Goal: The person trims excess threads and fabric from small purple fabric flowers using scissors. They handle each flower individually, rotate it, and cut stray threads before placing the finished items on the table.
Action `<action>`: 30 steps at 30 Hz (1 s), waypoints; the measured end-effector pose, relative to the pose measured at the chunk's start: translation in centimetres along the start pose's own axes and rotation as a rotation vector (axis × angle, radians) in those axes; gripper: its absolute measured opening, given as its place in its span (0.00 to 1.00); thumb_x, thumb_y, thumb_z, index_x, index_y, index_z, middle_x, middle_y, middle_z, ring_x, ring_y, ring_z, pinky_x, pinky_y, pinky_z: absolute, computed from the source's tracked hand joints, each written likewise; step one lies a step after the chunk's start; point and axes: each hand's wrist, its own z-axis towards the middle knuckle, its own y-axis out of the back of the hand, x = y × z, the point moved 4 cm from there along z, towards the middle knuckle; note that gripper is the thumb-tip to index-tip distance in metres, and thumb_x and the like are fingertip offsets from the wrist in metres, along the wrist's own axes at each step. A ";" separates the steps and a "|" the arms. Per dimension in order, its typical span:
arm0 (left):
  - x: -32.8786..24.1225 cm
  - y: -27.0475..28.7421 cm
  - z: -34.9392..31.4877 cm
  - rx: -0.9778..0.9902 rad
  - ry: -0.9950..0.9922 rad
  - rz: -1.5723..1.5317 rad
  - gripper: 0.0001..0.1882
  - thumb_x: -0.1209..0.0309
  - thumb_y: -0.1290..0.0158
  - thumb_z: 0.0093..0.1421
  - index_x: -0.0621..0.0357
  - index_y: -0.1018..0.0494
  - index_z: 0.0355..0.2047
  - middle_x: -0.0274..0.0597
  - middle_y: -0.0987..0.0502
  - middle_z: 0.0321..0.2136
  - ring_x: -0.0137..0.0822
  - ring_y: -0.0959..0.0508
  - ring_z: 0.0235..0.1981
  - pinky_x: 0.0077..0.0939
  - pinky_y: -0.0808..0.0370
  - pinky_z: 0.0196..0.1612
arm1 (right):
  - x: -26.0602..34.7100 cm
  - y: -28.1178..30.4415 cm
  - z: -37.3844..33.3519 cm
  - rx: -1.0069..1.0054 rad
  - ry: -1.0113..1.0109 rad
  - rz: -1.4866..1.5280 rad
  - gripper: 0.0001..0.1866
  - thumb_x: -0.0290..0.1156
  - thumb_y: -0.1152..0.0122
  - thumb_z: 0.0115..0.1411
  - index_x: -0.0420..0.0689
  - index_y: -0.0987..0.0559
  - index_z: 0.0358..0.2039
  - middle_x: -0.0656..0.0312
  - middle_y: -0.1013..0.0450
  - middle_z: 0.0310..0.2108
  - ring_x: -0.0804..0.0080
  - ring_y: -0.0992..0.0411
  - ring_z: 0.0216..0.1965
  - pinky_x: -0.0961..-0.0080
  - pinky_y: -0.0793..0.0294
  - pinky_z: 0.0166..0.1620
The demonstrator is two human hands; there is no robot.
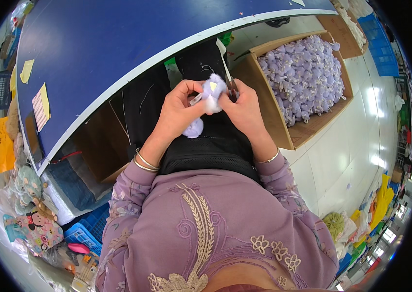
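Above my lap, a small lavender and white plush toy (212,100) with a pale yellow patch sits between my hands. My left hand (176,109) is closed, pinching the toy's left side beside a small white tag (195,99). The thumb of my right hand (243,109) presses the toy's other side. Tucked in that closed hand is a dark metal tool that looks like scissors (233,88), its blades pointing away from me; the fingers partly hide it. A second lavender plush piece (193,128) lies on my black-clad lap, just below my left hand.
A cardboard box (293,138) heaped with small lavender plush toys (305,78) stands on the floor at my right. The blue table (118,44) with a white edge curves across the front left. Blue crates (378,41), bags and plush toys line both sides.
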 end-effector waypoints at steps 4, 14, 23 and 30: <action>0.3 0.4 0.3 -0.054 0.046 0.000 0.07 0.71 0.49 0.63 0.61 0.31 0.38 0.47 0.26 0.46 0.30 0.22 0.28 0.21 0.26 0.31 | 0.8 0.7 0.3 -0.039 0.038 -0.168 0.10 0.30 0.41 0.53 0.35 0.26 0.27 0.64 0.32 0.19 0.81 0.37 0.23 0.77 0.35 0.27; 0.7 1.6 1.4 -0.219 0.141 -0.483 0.21 0.52 0.63 0.68 0.57 0.31 0.37 0.44 0.25 0.40 0.30 0.30 0.25 0.22 0.31 0.25 | 0.0 15.6 2.0 -0.489 -0.095 -0.016 0.11 0.34 0.39 0.56 0.42 0.20 0.36 0.73 0.31 0.19 0.89 0.42 0.16 0.86 0.45 0.19; -0.8 0.8 2.1 -0.418 0.035 -0.382 0.20 0.54 0.60 0.69 0.60 0.31 0.43 0.39 0.28 0.41 0.28 0.34 0.33 0.25 0.32 0.42 | 2.9 -2.7 -2.1 0.313 0.148 -0.013 0.27 0.34 0.30 0.51 0.43 0.29 0.50 0.64 0.25 0.35 0.81 0.32 0.30 0.78 0.31 0.32; -0.6 0.0 1.7 -0.171 0.134 -0.378 0.25 0.53 0.67 0.70 0.61 0.29 0.43 0.39 0.25 0.38 0.29 0.27 0.37 0.26 0.28 0.45 | 1.8 -2.0 -0.7 0.338 -0.139 0.237 0.17 0.35 0.35 0.55 0.37 0.26 0.40 0.64 0.28 0.30 0.84 0.33 0.29 0.84 0.33 0.31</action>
